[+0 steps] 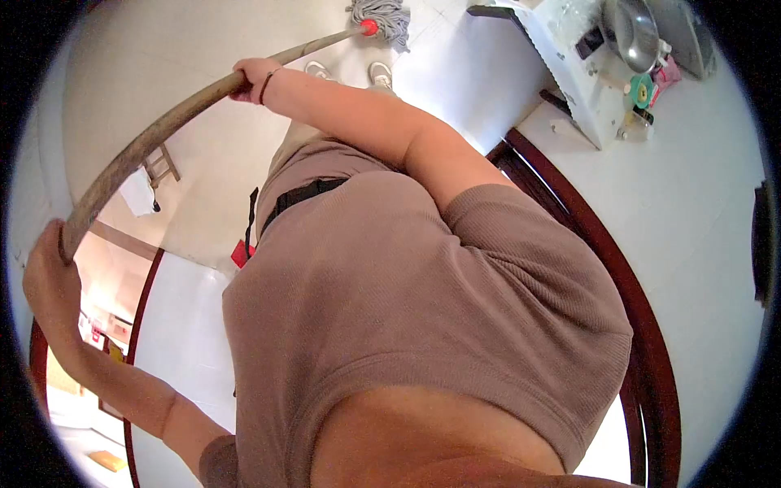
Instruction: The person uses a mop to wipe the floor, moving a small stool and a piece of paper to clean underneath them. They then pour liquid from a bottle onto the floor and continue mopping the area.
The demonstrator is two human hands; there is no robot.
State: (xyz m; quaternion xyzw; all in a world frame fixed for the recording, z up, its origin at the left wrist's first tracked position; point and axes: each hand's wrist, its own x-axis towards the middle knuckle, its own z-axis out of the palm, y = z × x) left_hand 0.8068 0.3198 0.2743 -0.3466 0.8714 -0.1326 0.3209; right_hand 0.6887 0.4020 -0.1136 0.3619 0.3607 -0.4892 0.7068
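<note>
A string mop with a long wooden handle (159, 126) runs from the left edge up to the top middle. Its red collar (369, 28) joins the handle to a grey string head (390, 18), which lies on the floor. My left hand (53, 272) is closed round the upper end of the handle. Farther down the shaft, my right hand (256, 80) grips it, with a dark band on the wrist. My shoes (380, 75) stand close to the mop head.
At upper right, a white table or counter (561, 61) bears a steel pot (633, 37), a dark phone-like object (589, 42) and a green-and-yellow item (642, 91). A small wooden stool (167, 165) stands at left. A dark red door frame (586, 215) curves along my right side.
</note>
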